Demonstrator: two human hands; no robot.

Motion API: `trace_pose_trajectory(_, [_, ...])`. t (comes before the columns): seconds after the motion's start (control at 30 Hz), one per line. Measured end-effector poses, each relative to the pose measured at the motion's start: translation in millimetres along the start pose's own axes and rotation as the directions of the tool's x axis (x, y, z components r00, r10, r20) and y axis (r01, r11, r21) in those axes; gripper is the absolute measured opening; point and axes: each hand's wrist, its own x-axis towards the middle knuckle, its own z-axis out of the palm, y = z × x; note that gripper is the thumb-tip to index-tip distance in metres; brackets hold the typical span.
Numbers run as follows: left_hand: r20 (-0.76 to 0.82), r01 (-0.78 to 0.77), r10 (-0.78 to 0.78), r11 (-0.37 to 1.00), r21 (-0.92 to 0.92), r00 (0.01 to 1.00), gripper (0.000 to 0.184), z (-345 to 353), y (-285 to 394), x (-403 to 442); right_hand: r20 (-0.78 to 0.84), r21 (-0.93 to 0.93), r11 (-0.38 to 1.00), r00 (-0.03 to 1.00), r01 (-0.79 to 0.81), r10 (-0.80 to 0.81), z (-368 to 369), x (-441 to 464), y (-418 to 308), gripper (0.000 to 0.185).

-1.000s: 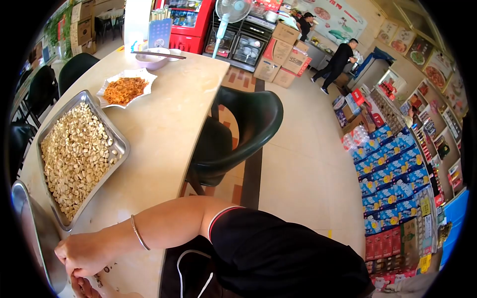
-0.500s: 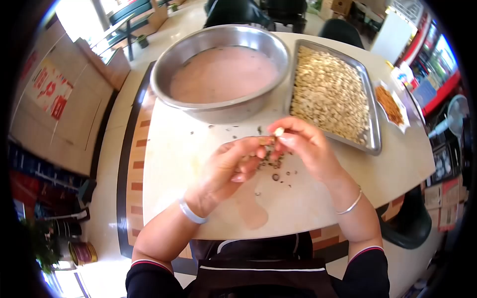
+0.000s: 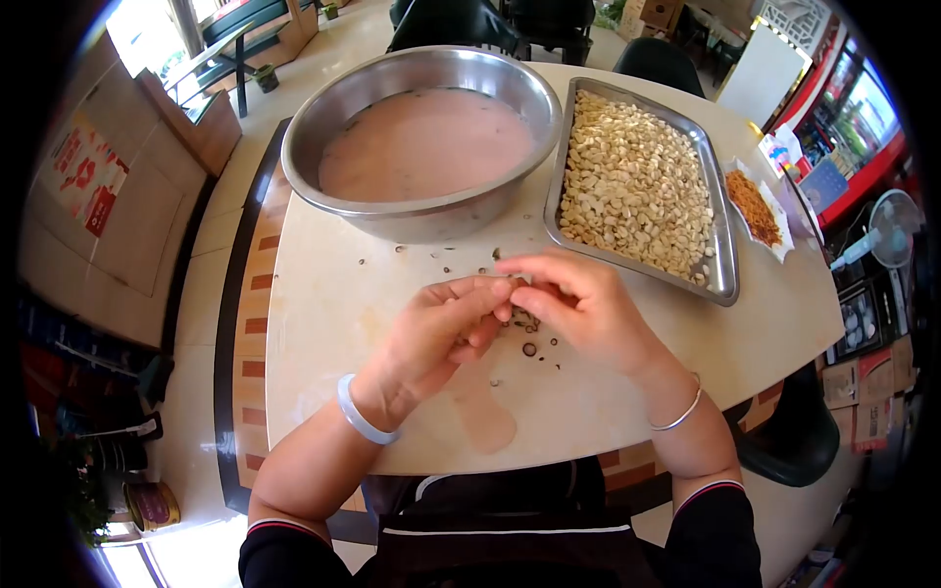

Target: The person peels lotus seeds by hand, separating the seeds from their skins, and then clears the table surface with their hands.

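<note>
My left hand (image 3: pixel 431 333) is closed in a pinch, its thumb and fingertips meeting my right hand's fingertips above the table (image 3: pixel 353 294). My right hand (image 3: pixel 593 304) is closed too, with its index finger stretched across. Whatever small thing sits between the fingertips is hidden by them. Small dark rings and scraps (image 3: pixel 529 348) lie on the tabletop just below. Beyond my left hand stands a wide steel basin (image 3: pixel 431 220) of pinkish, cloudy liquid (image 3: pixel 431 147). Past my right hand lies a metal tray (image 3: pixel 723 216) spread with pale, kernel-like pieces (image 3: pixel 637 186).
A white paper or dish with orange-brown crumbly food (image 3: pixel 753 208) lies right of the tray. A wet patch (image 3: pixel 485 421) marks the table near its front edge. Dark chairs (image 3: pixel 662 64) stand behind, another (image 3: pixel 789 431) at the right. A fan (image 3: pixel 887 230) stands further right.
The pale piece that showed at my right fingertips is now out of sight. My right hand has turned over and closed in on my left. The view has shifted slightly.
</note>
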Motion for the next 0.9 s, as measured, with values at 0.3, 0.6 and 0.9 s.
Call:
trace_pose_trajectory(0.3, [0.025, 0.036, -0.031, 0.972, -0.233, 0.999, 0.075, 13, 3, -5, -0.226, -0.946, 0.307, 0.889, -0.103, -0.397, -68, 8, 22, 0.024])
trace_pose_trajectory(0.6, [-0.117, 0.079, -0.099, 0.984, -0.161, 0.988, 0.082, 15, -4, 5, -0.072, -0.505, 0.822, 0.936, 0.264, -0.345, 28, 9, -16, 0.01])
trace_pose_trajectory(0.9, [0.121, 0.086, -0.055, 0.96, -0.268, 0.991, 0.097, 6, -6, 6, -0.316, -0.089, 0.993, 0.944, 0.076, -0.101, 5, 9, -19, 0.021])
